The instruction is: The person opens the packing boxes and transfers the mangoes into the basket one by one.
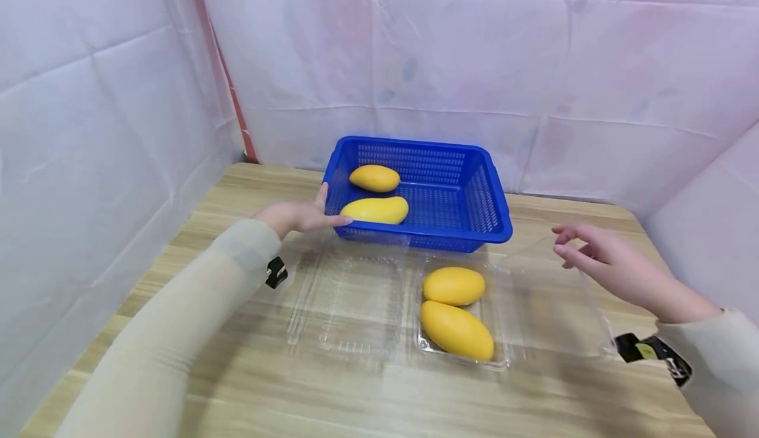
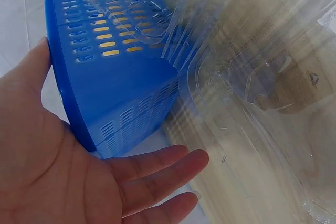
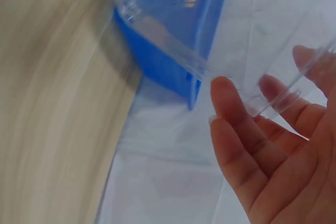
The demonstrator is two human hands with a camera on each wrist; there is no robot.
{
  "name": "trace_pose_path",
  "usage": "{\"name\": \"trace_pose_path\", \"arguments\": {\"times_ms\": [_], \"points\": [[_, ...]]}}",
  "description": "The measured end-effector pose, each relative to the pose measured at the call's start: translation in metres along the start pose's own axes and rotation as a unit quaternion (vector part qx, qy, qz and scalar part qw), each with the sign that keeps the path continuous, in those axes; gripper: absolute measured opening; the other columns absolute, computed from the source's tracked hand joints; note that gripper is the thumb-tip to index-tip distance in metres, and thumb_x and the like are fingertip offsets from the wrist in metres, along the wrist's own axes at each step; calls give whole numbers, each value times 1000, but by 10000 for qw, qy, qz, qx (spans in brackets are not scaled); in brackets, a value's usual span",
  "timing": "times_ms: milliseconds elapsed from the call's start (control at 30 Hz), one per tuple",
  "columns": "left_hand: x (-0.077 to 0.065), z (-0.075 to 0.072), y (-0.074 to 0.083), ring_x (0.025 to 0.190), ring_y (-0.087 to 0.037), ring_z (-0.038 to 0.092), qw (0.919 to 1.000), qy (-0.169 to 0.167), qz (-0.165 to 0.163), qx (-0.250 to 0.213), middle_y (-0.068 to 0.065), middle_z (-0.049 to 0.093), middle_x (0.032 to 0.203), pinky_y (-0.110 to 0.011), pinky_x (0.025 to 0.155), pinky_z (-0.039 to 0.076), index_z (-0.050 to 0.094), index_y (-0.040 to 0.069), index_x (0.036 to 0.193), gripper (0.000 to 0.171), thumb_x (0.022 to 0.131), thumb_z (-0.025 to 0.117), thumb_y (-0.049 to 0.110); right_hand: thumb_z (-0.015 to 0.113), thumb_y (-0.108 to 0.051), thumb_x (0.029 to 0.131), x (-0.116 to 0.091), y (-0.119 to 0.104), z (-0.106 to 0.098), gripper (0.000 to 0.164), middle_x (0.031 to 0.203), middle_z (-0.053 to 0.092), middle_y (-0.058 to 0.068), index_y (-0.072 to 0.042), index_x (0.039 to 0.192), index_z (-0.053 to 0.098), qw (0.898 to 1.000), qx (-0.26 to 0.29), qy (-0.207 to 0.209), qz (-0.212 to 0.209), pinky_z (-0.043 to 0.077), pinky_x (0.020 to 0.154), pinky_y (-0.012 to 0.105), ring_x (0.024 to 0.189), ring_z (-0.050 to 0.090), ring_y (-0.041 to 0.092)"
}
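My left hand point(image 1: 302, 217) rests against the left front corner of a blue plastic basket point(image 1: 415, 232), fingers extended; in the left wrist view its thumb point(image 2: 32, 69) lies at the rim. Inside the basket are two yellow mangoes, one mango point(image 1: 375, 178) behind the other mango point(image 1: 379, 210). Two more mangoes, one point(image 1: 454, 286) behind the other point(image 1: 456, 330), lie in the base of a clear plastic clamshell box point(image 1: 497, 363). With fingers curled, my right hand point(image 1: 611, 263) holds the edge of that box's raised lid point(image 3: 178, 56), on the box's right side.
A second clear plastic clamshell box point(image 1: 362, 313) stands left of the filled one, in front of the basket. All of it is on a wooden table point(image 1: 267, 385). Pale sheeting point(image 1: 462, 56) hangs behind and at both sides.
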State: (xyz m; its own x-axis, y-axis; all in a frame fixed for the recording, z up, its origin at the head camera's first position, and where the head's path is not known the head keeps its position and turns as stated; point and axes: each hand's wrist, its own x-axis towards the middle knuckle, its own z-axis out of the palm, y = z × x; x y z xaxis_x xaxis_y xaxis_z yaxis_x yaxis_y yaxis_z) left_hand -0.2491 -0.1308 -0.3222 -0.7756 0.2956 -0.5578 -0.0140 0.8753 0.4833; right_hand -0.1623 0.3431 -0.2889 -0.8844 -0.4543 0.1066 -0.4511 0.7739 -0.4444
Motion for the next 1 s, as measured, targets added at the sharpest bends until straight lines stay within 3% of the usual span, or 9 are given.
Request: {"name": "trace_pose_path", "arguments": {"times_ms": [100, 333, 567, 700, 867, 1000], "points": [[1, 2, 2, 140, -35, -4, 10000, -32, -18, -43, -12, -28, 150, -53, 110, 8, -37, 13, 137, 111, 82, 37, 74, 58, -5, 91, -13, 15, 2, 8, 123, 50, 27, -6, 98, 60, 9999, -123, -84, 40, 49, 62, 20, 73, 59, -1], [5, 3, 2, 140, -35, 0, 9999, 7, -83, -137, -13, -27, 150, -53, 110, 10, -38, 14, 136, 110, 83, 39, 73, 59, -18, 93, -27, 37, 16, 27, 125, 45, 33, 4, 109, 60, 9951, -263, -745, 594, 50, 64, 28, 82, 64, 28], [5, 0, -1, 140, -35, -3, 9998, 70, 16, -209, -12, -29, 149, -53, 109, 8, -37, 13, 136, 105, 88, 40, 66, 61, -19, 91, -24, 49, 38, 34, 124, 41, 38, 8, 111, 55, 9893, -94, -1250, 746, 50, 66, 32, 85, 64, 29], [1, 0, -3, 140, -35, -3, 9999, 5, -130, -92, -12, -30, 149, -54, 109, 8, -37, 13, 136, 105, 88, 38, 68, 61, -19, 91, -20, 52, 48, 36, 118, 49, 31, 7, 113, 52, 9862, 107, -1499, 695, 50, 67, 32, 86, 63, 27], [0, 1, -3, 140, -35, -3, 9999, 9, -111, -55, -12, -29, 149, -54, 109, 9, -37, 13, 136, 106, 87, 38, 68, 65, -21, 88, -18, 52, 53, 42, 115, 52, 27, 7, 115, 51, 9860, 170, -1528, 643, 50, 68, 33, 89, 61, 31], [1, 1, -1, 140, -35, -1, 9999, 28, -91, -46, -12, -28, 150, -54, 109, 10, -37, 14, 136, 105, 87, 39, 68, 68, -23, 86, -17, 53, 54, 46, 115, 51, 26, 6, 116, 50, 9869, 98, -1483, 634, 51, 71, 42, 91, 59, 36]]}}
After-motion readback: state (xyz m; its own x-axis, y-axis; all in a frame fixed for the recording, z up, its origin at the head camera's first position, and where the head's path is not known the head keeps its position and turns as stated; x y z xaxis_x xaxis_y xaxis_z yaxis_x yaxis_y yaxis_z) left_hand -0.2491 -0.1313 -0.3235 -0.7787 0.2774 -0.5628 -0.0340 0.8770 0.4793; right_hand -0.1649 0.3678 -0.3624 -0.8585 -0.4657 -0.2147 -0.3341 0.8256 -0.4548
